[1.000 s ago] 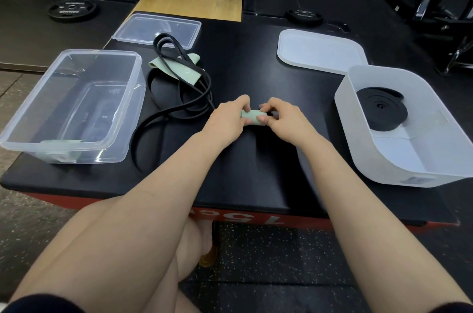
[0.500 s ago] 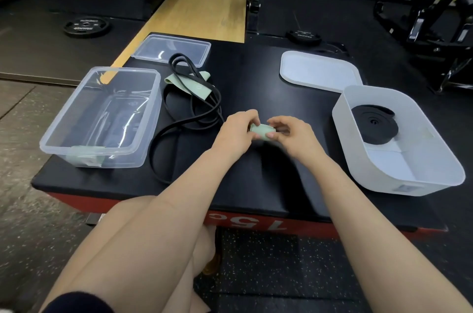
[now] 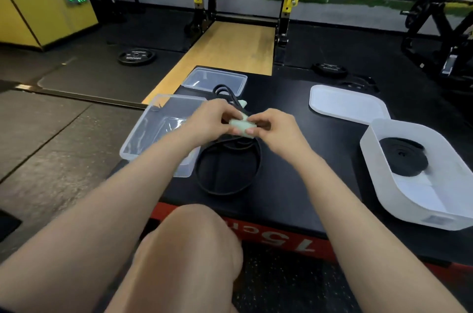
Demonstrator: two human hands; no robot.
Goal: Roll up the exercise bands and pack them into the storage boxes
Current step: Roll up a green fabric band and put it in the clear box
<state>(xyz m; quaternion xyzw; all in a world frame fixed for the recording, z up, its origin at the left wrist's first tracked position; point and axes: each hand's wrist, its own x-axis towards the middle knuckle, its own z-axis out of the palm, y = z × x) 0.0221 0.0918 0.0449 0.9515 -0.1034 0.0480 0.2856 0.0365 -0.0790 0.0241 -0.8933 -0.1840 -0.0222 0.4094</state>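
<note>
A small rolled pale green band (image 3: 242, 127) is held up over the black platform (image 3: 294, 184). My left hand (image 3: 210, 123) pinches its left end and my right hand (image 3: 275, 128) pinches its right end. Beneath my hands lies a loose black loop band (image 3: 227, 174), and the tip of another green band (image 3: 243, 103) shows behind my fingers. The clear plastic box (image 3: 153, 138) stands to the left, partly hidden by my left forearm. On the right, the white box (image 3: 384, 184) holds a coiled black band (image 3: 401, 156).
A clear lid (image 3: 204, 77) lies at the platform's back left and a white lid (image 3: 348, 104) at the back right. My knee (image 3: 189, 248) is below the front edge. Weight plates (image 3: 136, 56) lie on the floor; a rack stands behind.
Both hands have lifted the green roll off the platform and carried it left, over the black loop band and towards the clear box. The camera has tilted up.
</note>
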